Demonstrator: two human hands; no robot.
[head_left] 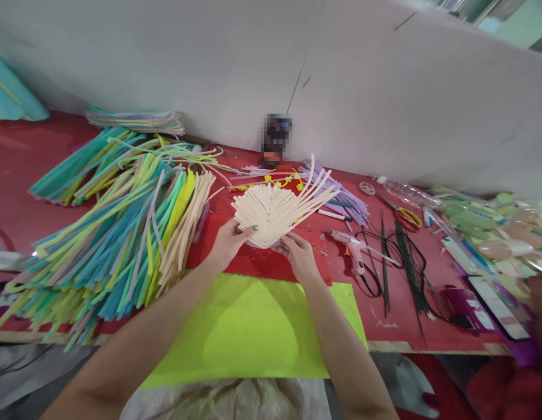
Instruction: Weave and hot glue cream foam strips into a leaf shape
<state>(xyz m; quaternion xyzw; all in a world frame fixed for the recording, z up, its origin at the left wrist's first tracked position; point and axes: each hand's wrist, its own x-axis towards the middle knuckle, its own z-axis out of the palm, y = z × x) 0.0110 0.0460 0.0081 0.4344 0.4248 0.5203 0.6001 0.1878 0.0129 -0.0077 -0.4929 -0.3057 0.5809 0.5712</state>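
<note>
A cream leaf-shaped piece (267, 213) made of pipe cleaners laid in a V pattern is held up over the red board. Several loose stem ends fan out at its upper right. My left hand (230, 240) grips its lower left edge, thumb on top and fingers underneath. At the lower right edge, my right hand (298, 252) pinches the piece, its fingertips partly hidden below. Under both wrists lies a lime-green sheet (253, 326), partly beneath the red board (257, 265). A large bundle of coloured pipe cleaners (117, 233) is to the left of my left hand.
Right of my hands lie a pink glue gun (353, 248) with its black cord, yellow-handled scissors (408, 217), dark green stems (411, 268) and a phone (498, 306). Purple pipe cleaners (356, 204) and a plastic bottle (408, 192) are near the wall. Plastic packets (507, 227) fill the far right.
</note>
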